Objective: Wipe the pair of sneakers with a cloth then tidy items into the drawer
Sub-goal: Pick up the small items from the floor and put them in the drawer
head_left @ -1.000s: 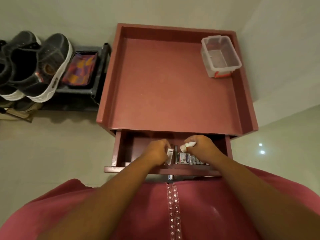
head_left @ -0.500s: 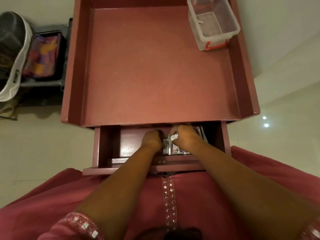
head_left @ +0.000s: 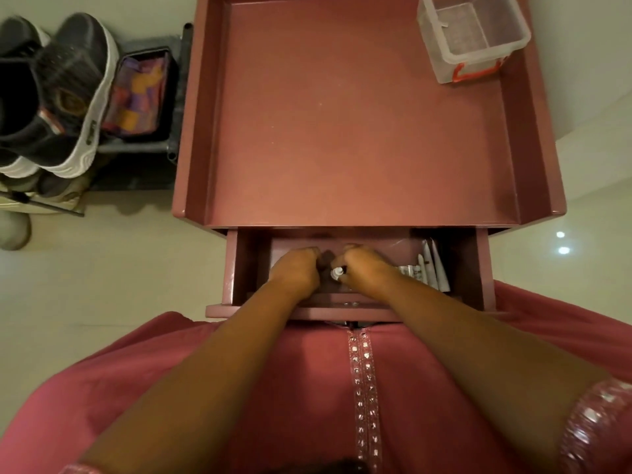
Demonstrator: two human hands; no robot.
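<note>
The dark red drawer (head_left: pixel 466 268) of the cabinet stands pulled out, and both my hands are inside it. My right hand (head_left: pixel 367 265) grips a small white-capped bottle (head_left: pixel 337 272) near the drawer's middle. My left hand (head_left: pixel 295 270) lies just left of it with fingers curled downward; whatever is under them is hidden. Several white tubes (head_left: pixel 432 268) lie at the drawer's right end. The pair of dark sneakers with white soles (head_left: pixel 68 97) stands on a rack to the left of the cabinet.
A clear plastic box with red clips (head_left: pixel 472 39) sits at the back right of the cabinet's raised-edge top (head_left: pixel 342 114). A colourful pouch in a black tray (head_left: pixel 140 97) lies between sneakers and cabinet. Pale floor surrounds the cabinet.
My hands have shifted a little left inside the drawer, uncovering the white tubes at its right end. The bottle's cap shows again in my right hand. The view swung back left.
</note>
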